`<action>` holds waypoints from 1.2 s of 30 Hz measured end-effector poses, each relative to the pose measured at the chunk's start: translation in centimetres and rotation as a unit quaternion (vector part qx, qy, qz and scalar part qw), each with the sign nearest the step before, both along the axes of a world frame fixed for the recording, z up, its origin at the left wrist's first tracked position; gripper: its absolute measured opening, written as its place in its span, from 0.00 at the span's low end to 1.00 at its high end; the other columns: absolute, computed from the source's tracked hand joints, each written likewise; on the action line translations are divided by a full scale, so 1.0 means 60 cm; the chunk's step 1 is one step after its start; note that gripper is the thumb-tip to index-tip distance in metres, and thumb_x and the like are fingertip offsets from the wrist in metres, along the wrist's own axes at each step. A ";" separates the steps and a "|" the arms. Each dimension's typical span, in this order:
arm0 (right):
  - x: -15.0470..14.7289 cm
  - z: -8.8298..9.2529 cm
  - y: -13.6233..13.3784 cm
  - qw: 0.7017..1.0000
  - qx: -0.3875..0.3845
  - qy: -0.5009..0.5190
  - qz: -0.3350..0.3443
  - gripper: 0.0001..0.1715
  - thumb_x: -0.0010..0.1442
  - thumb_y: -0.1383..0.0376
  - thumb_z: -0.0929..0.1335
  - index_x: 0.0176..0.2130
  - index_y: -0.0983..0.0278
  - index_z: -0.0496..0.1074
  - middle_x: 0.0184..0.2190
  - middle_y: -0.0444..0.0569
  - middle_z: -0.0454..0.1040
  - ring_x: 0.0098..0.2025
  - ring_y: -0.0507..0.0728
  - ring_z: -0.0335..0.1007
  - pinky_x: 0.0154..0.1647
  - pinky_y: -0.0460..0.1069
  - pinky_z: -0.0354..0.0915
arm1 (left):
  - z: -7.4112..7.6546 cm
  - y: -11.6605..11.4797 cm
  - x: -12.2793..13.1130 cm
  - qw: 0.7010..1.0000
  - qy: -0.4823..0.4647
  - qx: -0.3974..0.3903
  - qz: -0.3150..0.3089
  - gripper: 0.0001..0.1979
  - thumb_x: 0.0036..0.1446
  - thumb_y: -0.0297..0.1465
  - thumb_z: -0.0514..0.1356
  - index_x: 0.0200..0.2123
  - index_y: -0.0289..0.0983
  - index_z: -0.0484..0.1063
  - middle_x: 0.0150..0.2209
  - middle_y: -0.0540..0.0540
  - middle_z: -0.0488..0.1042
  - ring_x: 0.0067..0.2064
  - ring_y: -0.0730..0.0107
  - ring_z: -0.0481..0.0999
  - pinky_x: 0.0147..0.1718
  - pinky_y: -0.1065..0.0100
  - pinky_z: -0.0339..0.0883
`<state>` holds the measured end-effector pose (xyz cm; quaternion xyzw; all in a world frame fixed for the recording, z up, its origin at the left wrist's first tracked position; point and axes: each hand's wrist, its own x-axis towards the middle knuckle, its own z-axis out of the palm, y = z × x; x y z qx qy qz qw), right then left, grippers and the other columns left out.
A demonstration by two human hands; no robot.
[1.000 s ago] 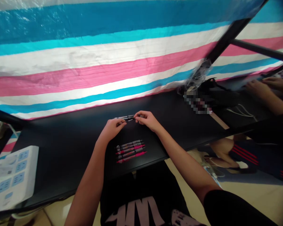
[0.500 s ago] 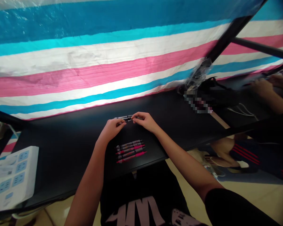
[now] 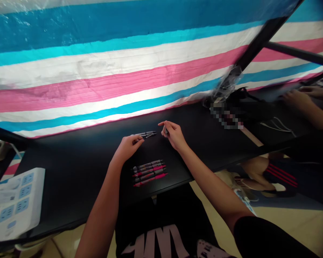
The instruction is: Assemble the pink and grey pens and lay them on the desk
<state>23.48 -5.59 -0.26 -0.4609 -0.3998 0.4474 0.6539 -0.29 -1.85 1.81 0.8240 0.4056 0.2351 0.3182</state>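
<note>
My left hand (image 3: 127, 147) pinches a dark pen (image 3: 145, 134) by its left end, holding it level just above the black table (image 3: 70, 168). My right hand (image 3: 172, 133) is a little to the right of the pen's tip, apart from it, with thumb and fingers pinched on a small dark piece I cannot make out. Below my hands lies a neat row of several pens (image 3: 149, 172), some pink and some grey, side by side on the table.
A striped pink, white and blue sheet (image 3: 123, 71) hangs behind the table. A white power strip (image 3: 14, 200) lies at the left edge. A black bag (image 3: 242, 107) and a black frame post (image 3: 255, 43) stand to the right. Another person's hands (image 3: 304, 96) work at the far right.
My right hand has come off the pen's right end and moved a little right and up, taking a small piece with it. My left hand still holds the pen in place.
</note>
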 end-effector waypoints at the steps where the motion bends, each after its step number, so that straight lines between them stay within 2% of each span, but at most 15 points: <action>1: 0.001 0.002 -0.001 1.000 0.006 0.029 0.009 0.24 0.59 0.44 0.74 0.36 0.62 0.81 0.20 0.41 0.67 0.22 0.50 0.63 0.27 0.48 0.62 | 0.001 -0.001 0.000 1.000 0.000 -0.002 0.002 0.12 0.64 0.38 0.61 0.36 0.37 0.80 0.28 0.49 0.78 0.28 0.69 0.71 0.31 0.68 0.62; 4: 0.000 0.007 -0.005 0.996 0.012 0.081 0.040 0.21 0.55 0.48 0.77 0.39 0.61 0.82 0.27 0.45 0.78 0.29 0.52 0.74 0.35 0.48 0.70 | 0.005 -0.003 0.002 1.000 0.001 -0.009 0.007 0.13 0.65 0.38 0.59 0.34 0.36 0.78 0.25 0.50 0.74 0.26 0.71 0.67 0.28 0.69 0.59; 7: -0.002 0.010 -0.008 0.993 0.008 0.096 0.072 0.20 0.55 0.51 0.78 0.43 0.59 0.82 0.35 0.47 0.83 0.36 0.55 0.81 0.41 0.50 0.73 | 0.008 -0.004 0.002 1.000 -0.005 -0.019 0.010 0.15 0.67 0.38 0.57 0.32 0.36 0.76 0.24 0.51 0.73 0.25 0.72 0.66 0.27 0.70 0.58; 10: -0.004 0.009 -0.010 0.989 0.012 0.101 0.103 0.20 0.55 0.52 0.78 0.44 0.59 0.81 0.43 0.49 0.84 0.43 0.58 0.83 0.47 0.52 0.75 | 0.009 -0.005 0.002 1.000 -0.011 -0.026 0.014 0.15 0.67 0.38 0.56 0.34 0.37 0.76 0.24 0.51 0.72 0.25 0.72 0.66 0.27 0.70 0.58; 15: -0.006 0.008 -0.010 0.988 0.013 0.082 0.127 0.20 0.57 0.52 0.77 0.45 0.59 0.81 0.47 0.51 0.83 0.45 0.60 0.83 0.50 0.54 0.75 | 0.011 -0.004 0.002 0.999 -0.011 -0.032 0.017 0.15 0.67 0.39 0.56 0.34 0.37 0.75 0.23 0.52 0.71 0.25 0.72 0.66 0.27 0.70 0.58; 24: -0.010 0.007 -0.009 0.987 -0.002 0.060 0.148 0.18 0.56 0.54 0.78 0.44 0.60 0.82 0.46 0.51 0.83 0.43 0.59 0.83 0.42 0.50 0.72 | 0.007 -0.004 0.002 1.000 -0.001 -0.020 0.015 0.14 0.67 0.38 0.56 0.32 0.37 0.73 0.23 0.52 0.70 0.25 0.72 0.65 0.27 0.69 0.56; 29: -0.012 0.000 -0.008 0.987 -0.021 0.026 0.155 0.19 0.58 0.52 0.77 0.44 0.62 0.82 0.39 0.51 0.83 0.40 0.57 0.83 0.39 0.49 0.72 | 0.003 -0.003 0.002 1.000 0.008 0.004 0.014 0.12 0.66 0.38 0.58 0.35 0.38 0.76 0.23 0.52 0.69 0.26 0.71 0.66 0.28 0.69 0.56; 32: -0.016 -0.005 -0.008 0.983 -0.038 0.004 0.177 0.20 0.59 0.51 0.76 0.44 0.63 0.81 0.35 0.50 0.84 0.39 0.57 0.83 0.39 0.49 0.72 | 0.002 -0.004 0.004 1.000 0.014 0.021 0.007 0.11 0.64 0.38 0.61 0.33 0.38 0.76 0.24 0.51 0.72 0.26 0.70 0.67 0.29 0.68 0.57; 36: -0.026 -0.011 -0.009 0.974 -0.047 -0.026 0.222 0.20 0.58 0.52 0.76 0.44 0.63 0.80 0.35 0.51 0.84 0.40 0.59 0.83 0.40 0.50 0.73 | 0.002 -0.007 0.008 0.999 0.025 0.032 0.006 0.12 0.63 0.38 0.63 0.29 0.38 0.77 0.24 0.50 0.73 0.26 0.69 0.69 0.28 0.67 0.56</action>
